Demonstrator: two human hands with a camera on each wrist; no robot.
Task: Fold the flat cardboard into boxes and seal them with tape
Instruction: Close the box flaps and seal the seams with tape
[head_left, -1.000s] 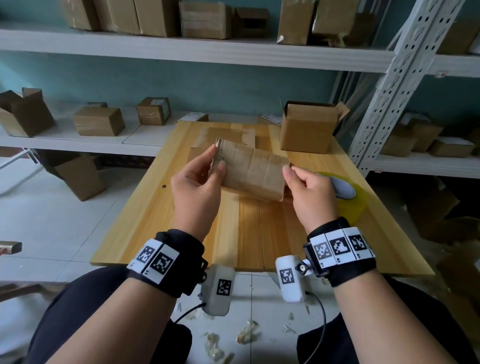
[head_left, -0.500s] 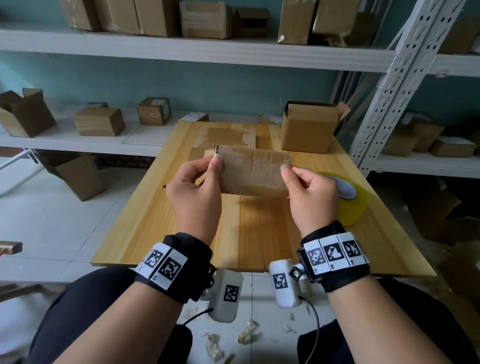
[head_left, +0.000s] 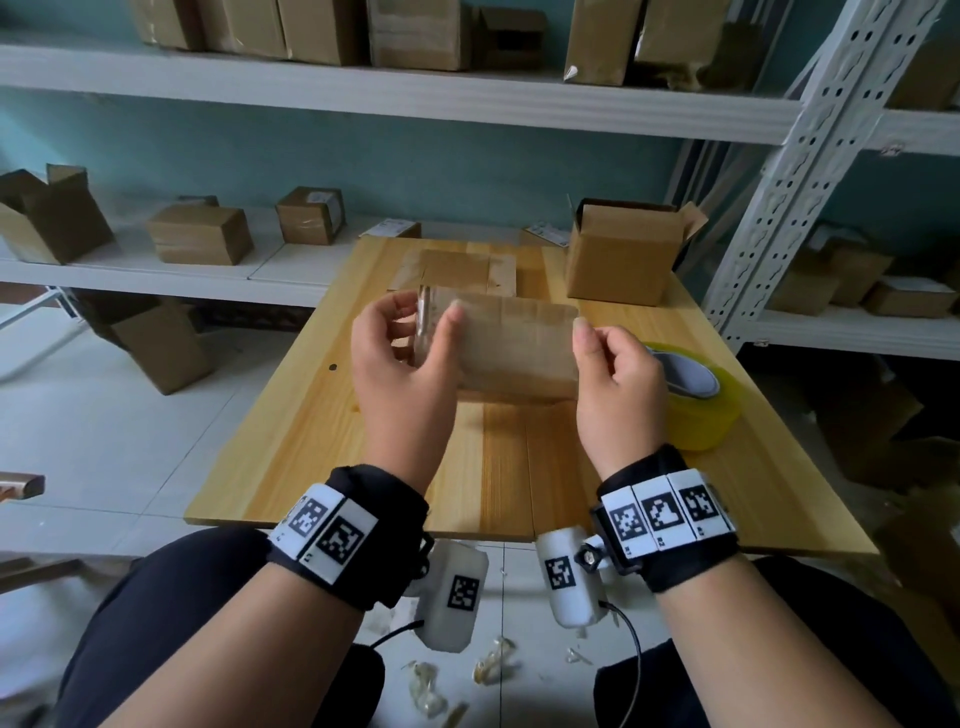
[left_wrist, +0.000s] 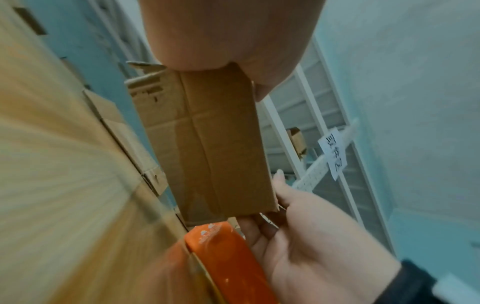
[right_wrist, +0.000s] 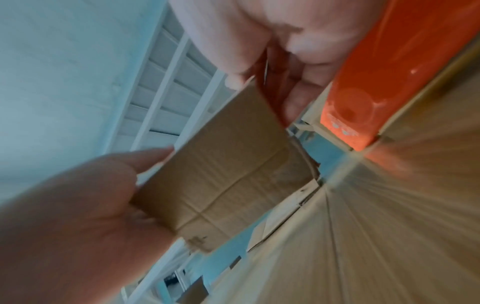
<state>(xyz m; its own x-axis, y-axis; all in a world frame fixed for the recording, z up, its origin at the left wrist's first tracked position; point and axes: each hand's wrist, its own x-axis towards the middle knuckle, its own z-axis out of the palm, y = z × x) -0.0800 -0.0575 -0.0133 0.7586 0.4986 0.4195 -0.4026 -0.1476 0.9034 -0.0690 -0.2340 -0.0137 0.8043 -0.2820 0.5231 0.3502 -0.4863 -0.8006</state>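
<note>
I hold a flat brown cardboard blank (head_left: 519, 345) in the air over the wooden table (head_left: 322, 447), its long side running left to right. My left hand (head_left: 434, 325) grips the left end, thumb on the near face and fingers curled behind. At the right end my right hand (head_left: 592, 343) pinches the edge with thumb and fingers. The left wrist view shows the creased cardboard (left_wrist: 215, 144) between both hands, and so does the right wrist view, where the cardboard (right_wrist: 228, 179) is blurred. A yellow tape roll (head_left: 701, 415) lies on the table just right of my right hand.
More flat cardboard (head_left: 457, 267) lies at the table's far middle. An open box (head_left: 621, 254) stands at the far right corner. An orange plastic piece (left_wrist: 228, 263) sits by the tape. Shelves with boxes surround the table, with a white rack post (head_left: 779, 171) on the right.
The cardboard has swung from a slant to level and has risen slightly. My left thumb has slid onto its near face, with the fingers wrapping further round the left end.
</note>
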